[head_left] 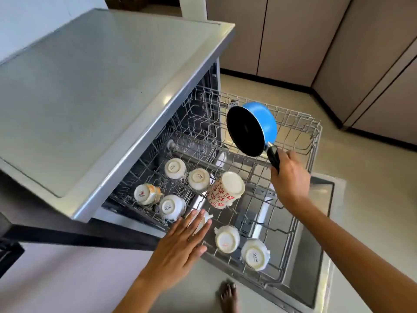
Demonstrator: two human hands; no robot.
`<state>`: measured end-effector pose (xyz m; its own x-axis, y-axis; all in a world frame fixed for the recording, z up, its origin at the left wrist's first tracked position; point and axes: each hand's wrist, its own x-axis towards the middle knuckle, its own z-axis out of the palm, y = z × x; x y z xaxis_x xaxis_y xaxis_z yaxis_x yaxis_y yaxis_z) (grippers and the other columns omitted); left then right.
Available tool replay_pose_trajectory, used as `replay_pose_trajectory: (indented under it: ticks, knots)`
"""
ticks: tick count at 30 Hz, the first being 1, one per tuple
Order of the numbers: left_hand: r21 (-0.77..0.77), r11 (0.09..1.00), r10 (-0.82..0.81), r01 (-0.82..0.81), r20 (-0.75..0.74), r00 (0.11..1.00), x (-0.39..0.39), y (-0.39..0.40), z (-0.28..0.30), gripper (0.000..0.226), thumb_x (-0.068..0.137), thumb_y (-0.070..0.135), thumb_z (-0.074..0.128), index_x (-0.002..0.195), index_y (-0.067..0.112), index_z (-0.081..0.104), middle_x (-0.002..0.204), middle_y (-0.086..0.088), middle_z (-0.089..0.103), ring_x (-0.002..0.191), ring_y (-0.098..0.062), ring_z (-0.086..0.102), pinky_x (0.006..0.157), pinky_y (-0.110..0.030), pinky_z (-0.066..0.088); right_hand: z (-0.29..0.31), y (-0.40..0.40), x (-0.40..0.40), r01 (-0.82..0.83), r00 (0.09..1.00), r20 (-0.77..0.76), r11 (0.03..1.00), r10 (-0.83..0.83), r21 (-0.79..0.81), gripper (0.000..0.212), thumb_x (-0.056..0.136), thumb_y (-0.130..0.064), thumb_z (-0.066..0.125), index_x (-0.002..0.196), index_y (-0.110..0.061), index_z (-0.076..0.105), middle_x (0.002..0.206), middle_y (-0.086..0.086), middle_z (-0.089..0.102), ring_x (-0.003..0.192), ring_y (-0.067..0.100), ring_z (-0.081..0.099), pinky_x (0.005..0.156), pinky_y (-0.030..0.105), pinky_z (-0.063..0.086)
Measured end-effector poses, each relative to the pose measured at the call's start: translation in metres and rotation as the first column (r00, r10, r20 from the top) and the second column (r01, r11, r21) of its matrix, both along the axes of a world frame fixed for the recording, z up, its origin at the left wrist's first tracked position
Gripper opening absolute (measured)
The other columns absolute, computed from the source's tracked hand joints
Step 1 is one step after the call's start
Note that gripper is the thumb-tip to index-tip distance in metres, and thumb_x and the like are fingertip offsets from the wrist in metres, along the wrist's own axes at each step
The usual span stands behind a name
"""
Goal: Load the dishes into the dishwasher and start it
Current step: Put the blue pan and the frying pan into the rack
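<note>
The dishwasher (112, 86) is open w/ its upper rack (300, 199) pulled out. On the left part of the rack sit white cups (174, 168), all bottom-up, plus a red flower mug (223, 190) lying tilted.

The left hand (180, 245) lies flat, fingers straight & spread, on the rack's front edge, touching one cup there. Keep it pressing so the rack doesn't roll.

The right hand (291, 177) grips the black handle of a small blue saucepan (252, 127), held up above the bare back-right part of the rack, mouth tipped sideways. I'd turn the pan mouth-down, lower it slow into that free spot, well apart from the cups, handle inside the rack so nothing sticks out. Watch it doesn't bump the mug.
</note>
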<state>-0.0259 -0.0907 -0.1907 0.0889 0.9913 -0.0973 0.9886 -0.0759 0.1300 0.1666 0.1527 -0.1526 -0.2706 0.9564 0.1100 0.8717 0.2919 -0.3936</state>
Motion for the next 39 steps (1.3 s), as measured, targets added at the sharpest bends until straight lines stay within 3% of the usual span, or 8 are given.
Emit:
replay_pose_trajectory:
  ticks: [6,8,10,15,20,26,33,39]
  knots:
    - [0.014,0.997,0.080,-0.081,0.011,0.997,-0.001,0.011,-0.006,0.054,0.103,0.044,0.016,0.152,0.022,0.017,0.159,-0.005,0.011,0.145,-0.022,0.013,0.113,-0.038,0.012,-0.031,0.053,-0.048,-0.169,0.983,0.098,0.978,0.157,0.125,0.056,0.077,0.013,0.060,0.128,-0.004,0.047,0.109,0.015,0.057,0.051,0.017,0.045,0.041,0.024,0.035]
    - [0.006,0.997,0.076,-0.076,0.010,0.997,-0.001,0.010,-0.008,0.054,0.103,0.044,0.017,0.152,0.021,0.018,0.159,-0.007,0.011,0.145,-0.024,0.014,0.112,-0.039,0.015,-0.034,0.064,-0.062,-0.220,0.967,0.156,0.968,0.200,0.123,0.061,0.078,0.012,0.060,0.134,-0.007,0.043,0.119,0.016,0.053,0.066,0.024,0.056,0.058,0.035,0.049]
    - [0.006,0.998,0.062,-0.062,0.008,0.998,-0.002,0.011,-0.010,0.054,0.103,0.044,0.017,0.152,0.021,0.020,0.159,-0.007,0.013,0.145,-0.025,0.016,0.111,-0.039,0.018,-0.037,0.071,-0.077,-0.264,0.949,0.209,0.957,0.235,0.120,0.065,0.082,0.006,0.058,0.140,-0.011,0.034,0.126,0.015,0.048,0.085,0.027,0.058,0.083,0.040,0.045]
    - [-0.005,1.000,0.027,-0.027,-0.009,1.000,-0.005,0.014,-0.012,0.055,0.103,0.045,0.018,0.150,0.019,0.026,0.157,-0.009,0.019,0.143,-0.027,0.022,0.109,-0.039,0.021,-0.059,0.067,-0.113,-0.392,0.884,0.308,0.917,0.352,0.076,0.066,0.091,-0.009,0.054,0.146,-0.013,0.017,0.134,0.016,0.039,0.109,0.028,0.049,0.098,0.043,0.035]
    - [-0.007,1.000,0.022,-0.022,-0.037,0.999,-0.006,0.015,-0.013,0.056,0.102,0.046,0.017,0.149,0.019,0.030,0.156,-0.009,0.022,0.144,-0.023,0.020,0.108,-0.039,0.023,-0.078,0.065,-0.095,-0.448,0.881,0.138,0.892,0.452,-0.064,0.073,0.087,0.006,0.053,0.148,-0.016,0.019,0.137,0.020,0.036,0.111,0.031,0.049,0.092,0.038,0.047]
    - [-0.003,1.000,0.030,-0.030,-0.038,0.999,-0.007,0.016,-0.017,0.057,0.101,0.048,0.017,0.149,0.020,0.030,0.155,-0.009,0.026,0.143,-0.022,0.022,0.107,-0.040,0.024,-0.093,0.079,-0.081,-0.472,0.874,-0.063,0.814,0.481,-0.339,0.075,0.087,-0.011,0.063,0.146,-0.024,0.019,0.118,0.019,0.053,0.099,0.029,0.058,0.084,0.035,0.050]
    - [-0.006,0.998,0.070,-0.070,-0.002,0.998,-0.005,0.017,-0.020,0.055,0.100,0.049,0.018,0.145,0.023,0.035,0.151,-0.006,0.034,0.142,-0.021,0.024,0.110,-0.034,0.019,-0.089,0.085,-0.071,-0.578,0.813,-0.127,0.815,0.568,-0.053,0.059,0.091,-0.010,0.058,0.144,-0.013,0.032,0.097,0.020,0.055,0.076,0.027,0.055,0.068,0.036,0.052]
    - [0.019,0.997,0.068,-0.068,0.000,0.998,-0.006,0.017,-0.020,0.056,0.100,0.049,0.016,0.145,0.023,0.035,0.153,-0.006,0.031,0.141,-0.021,0.025,0.107,-0.035,0.023,-0.083,0.088,-0.065,-0.520,0.835,-0.149,0.848,0.530,0.100,0.057,0.086,-0.001,0.060,0.139,-0.013,0.043,0.098,0.020,0.053,0.077,0.030,0.053,0.065,0.039,0.049]
